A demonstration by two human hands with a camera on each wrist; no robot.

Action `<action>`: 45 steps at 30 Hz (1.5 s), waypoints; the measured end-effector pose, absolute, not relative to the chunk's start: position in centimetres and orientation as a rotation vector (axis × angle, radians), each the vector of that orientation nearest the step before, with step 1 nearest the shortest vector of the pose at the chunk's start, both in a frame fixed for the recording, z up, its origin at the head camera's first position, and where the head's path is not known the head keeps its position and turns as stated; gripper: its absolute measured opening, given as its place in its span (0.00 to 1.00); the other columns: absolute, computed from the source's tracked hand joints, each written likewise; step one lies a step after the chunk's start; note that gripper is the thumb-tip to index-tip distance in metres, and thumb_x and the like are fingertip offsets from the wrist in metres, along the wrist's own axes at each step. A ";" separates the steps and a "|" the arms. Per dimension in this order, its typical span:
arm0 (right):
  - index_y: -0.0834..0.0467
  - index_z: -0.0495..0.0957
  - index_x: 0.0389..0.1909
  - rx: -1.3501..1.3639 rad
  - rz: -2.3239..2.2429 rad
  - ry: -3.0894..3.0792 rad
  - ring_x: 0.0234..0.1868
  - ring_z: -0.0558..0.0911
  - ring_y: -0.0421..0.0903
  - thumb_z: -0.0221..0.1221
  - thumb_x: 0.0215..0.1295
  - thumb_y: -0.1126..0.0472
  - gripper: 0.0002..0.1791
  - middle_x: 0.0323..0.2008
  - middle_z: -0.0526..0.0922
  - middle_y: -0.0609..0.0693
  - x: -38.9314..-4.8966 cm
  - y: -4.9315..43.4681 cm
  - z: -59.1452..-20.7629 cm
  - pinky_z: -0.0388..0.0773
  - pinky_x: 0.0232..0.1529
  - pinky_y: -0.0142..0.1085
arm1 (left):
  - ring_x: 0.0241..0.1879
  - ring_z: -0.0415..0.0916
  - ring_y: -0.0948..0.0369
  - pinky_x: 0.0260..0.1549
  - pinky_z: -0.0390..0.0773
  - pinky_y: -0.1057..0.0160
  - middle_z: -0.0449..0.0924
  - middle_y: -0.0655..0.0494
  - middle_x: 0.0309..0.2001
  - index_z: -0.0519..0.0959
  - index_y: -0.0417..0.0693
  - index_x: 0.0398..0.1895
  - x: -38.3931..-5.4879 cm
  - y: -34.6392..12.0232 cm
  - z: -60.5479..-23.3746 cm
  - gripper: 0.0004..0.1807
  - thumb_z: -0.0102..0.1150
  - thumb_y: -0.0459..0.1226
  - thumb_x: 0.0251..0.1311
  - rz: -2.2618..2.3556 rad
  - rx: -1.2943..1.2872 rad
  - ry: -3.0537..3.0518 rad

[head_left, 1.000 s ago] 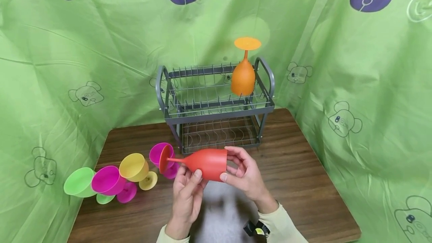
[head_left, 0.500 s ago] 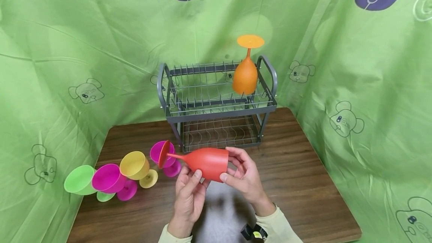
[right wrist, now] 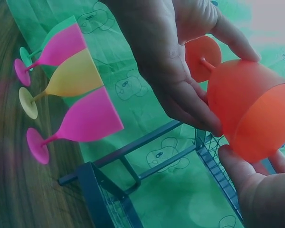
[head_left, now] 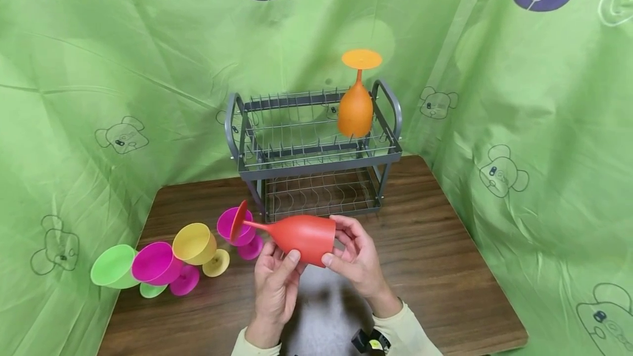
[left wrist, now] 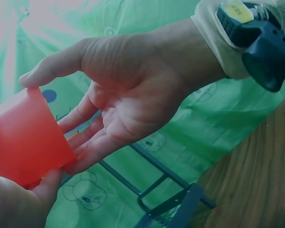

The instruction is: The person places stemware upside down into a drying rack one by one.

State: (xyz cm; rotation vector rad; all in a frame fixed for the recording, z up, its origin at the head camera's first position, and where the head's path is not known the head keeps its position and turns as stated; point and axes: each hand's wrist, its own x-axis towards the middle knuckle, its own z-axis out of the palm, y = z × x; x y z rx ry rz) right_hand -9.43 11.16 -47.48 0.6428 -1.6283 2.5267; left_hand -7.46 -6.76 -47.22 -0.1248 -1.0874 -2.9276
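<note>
I'm holding a red, plastic-looking stemmed goblet [head_left: 304,238] sideways before the dark-grey metal rack [head_left: 321,167], left hand [head_left: 277,293] pinching its bowl, right hand [head_left: 362,261] pinching the rim. It's probably feeling light, stiff, slightly slippery; the bowl's likely offering surest hold.

Red goblet [head_left: 305,238] looks like smooth matt plastic; orange goblet [head_left: 355,114], yellow goblet [head_left: 194,244], green goblet [head_left: 112,268] and pink goblets [head_left: 156,263] read the same. Rack [head_left: 318,167] looks metal, satin dark frame with thin, shinier wire. Table top [head_left: 440,268] is smooth wood-grain, low sheen; backdrop [head_left: 198,59] is creased, slightly glossy cloth, sleeves [head_left: 406,335] matt cloth.
</note>
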 end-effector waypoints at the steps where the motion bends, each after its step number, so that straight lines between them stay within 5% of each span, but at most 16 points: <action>1: 0.71 0.62 0.72 0.648 2.526 -1.629 0.60 0.82 0.47 0.70 0.62 0.71 0.40 0.62 0.76 0.56 -9.5 11.2 -47.4 0.87 0.58 0.42 | 0.58 0.82 0.55 0.56 0.88 0.54 0.78 0.46 0.60 0.67 0.36 0.72 -7.5 -6.8 -47.1 0.31 0.56 0.17 0.65 -2.916 -0.142 -1.089; 12: 0.76 0.60 0.72 0.747 2.458 -1.712 0.61 0.83 0.45 0.71 0.64 0.69 0.41 0.65 0.77 0.55 -10.1 11.8 -46.8 0.87 0.58 0.42 | 0.58 0.83 0.54 0.56 0.87 0.57 0.79 0.44 0.60 0.70 0.32 0.71 -7.9 -7.8 -45.2 0.36 0.61 0.13 0.57 -2.688 -0.176 -1.324; 19: 0.80 0.61 0.69 0.801 2.358 -1.723 0.68 0.81 0.50 0.68 0.64 0.75 0.37 0.68 0.75 0.68 -11.0 13.3 -45.8 0.82 0.66 0.45 | 0.58 0.83 0.53 0.54 0.88 0.59 0.79 0.42 0.59 0.70 0.28 0.70 -8.2 -9.1 -44.3 0.37 0.63 0.13 0.53 -2.587 -0.157 -1.409; 29: 0.77 0.65 0.69 0.629 2.202 -1.836 0.67 0.80 0.52 0.66 0.60 0.80 0.36 0.67 0.76 0.70 -11.8 15.7 -43.6 0.80 0.68 0.45 | 0.56 0.83 0.53 0.52 0.89 0.61 0.80 0.42 0.59 0.74 0.29 0.69 -8.8 -10.4 -42.4 0.37 0.65 0.12 0.50 -2.447 -0.192 -1.534; 45: 0.71 0.71 0.68 0.409 1.977 -1.956 0.66 0.81 0.49 0.69 0.60 0.79 0.34 0.64 0.82 0.54 -13.1 20.2 -39.5 0.80 0.68 0.39 | 0.55 0.85 0.55 0.50 0.89 0.62 0.84 0.46 0.59 0.78 0.40 0.69 -12.6 -11.2 -37.0 0.35 0.70 0.19 0.54 -2.324 -0.275 -1.744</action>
